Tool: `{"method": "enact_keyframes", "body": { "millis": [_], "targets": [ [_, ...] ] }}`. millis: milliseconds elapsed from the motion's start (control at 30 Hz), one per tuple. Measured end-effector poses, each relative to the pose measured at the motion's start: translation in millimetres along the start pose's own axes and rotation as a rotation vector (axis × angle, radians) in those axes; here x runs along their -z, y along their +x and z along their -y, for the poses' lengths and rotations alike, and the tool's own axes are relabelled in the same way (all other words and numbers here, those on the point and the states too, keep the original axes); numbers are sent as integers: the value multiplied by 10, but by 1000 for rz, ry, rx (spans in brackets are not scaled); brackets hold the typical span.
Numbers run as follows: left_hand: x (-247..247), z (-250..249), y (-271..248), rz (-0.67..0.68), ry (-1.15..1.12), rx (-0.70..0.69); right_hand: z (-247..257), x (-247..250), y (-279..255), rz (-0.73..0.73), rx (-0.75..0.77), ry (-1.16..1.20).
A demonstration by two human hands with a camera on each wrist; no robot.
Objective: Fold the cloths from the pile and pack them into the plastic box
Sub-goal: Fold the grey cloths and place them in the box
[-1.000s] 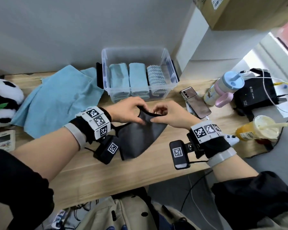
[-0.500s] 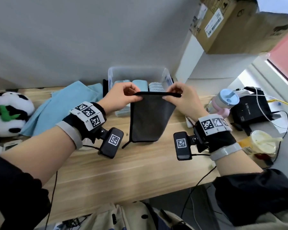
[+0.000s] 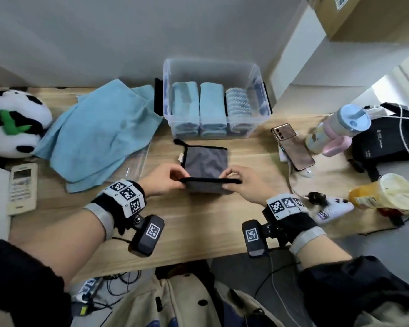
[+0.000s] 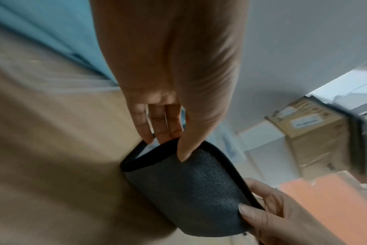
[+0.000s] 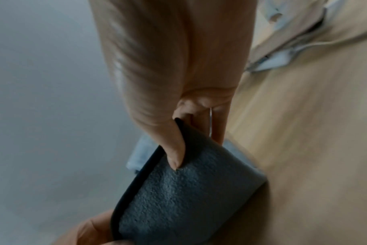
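Spanning a grey-walled corner, wooden desk (image 3: 198,232) under cardboard box (image 3: 368,17).

At frame centre, the left hand (image 3: 162,178) and right hand (image 3: 247,182) are pinching the grey cloth's (image 3: 204,161) near edge, below the plastic box (image 3: 213,135).

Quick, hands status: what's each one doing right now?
Left hand: pinching the near black-trimmed edge of the grey cloth.
Right hand: pinching the same edge at its other end.
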State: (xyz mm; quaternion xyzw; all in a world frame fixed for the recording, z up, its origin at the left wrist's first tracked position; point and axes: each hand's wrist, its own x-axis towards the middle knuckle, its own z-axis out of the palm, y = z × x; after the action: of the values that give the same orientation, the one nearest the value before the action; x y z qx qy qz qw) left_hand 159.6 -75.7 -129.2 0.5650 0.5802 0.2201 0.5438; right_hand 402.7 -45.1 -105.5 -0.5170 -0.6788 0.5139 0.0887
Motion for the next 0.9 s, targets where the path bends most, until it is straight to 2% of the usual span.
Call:
{"method": "enact_keyframes", "body": {
  "millis": [133, 300, 400, 600, 767, 900],
  "targets": [
    [-299, 510, -130, 56, 27, 106, -399, -340, -52, 138, -142, -33],
    [-439, 800, -240, 47, -27, 108, -627, -529, -152, 183, -171, -102],
    [-473, 831, -224, -26, -28, 108, -714, -584, -156, 124, -177, -129],
    [-513, 771, -112, -180, 16, 148, -726, -675, -78, -121, -209, -138],
    [-552, 681, 8, -256, 177, 179, -716, -737, 18, -180, -253, -147],
    [-555, 657, 63, -263, 325, 259, -707, -764, 76, -211, -328, -260]
  ]
}}
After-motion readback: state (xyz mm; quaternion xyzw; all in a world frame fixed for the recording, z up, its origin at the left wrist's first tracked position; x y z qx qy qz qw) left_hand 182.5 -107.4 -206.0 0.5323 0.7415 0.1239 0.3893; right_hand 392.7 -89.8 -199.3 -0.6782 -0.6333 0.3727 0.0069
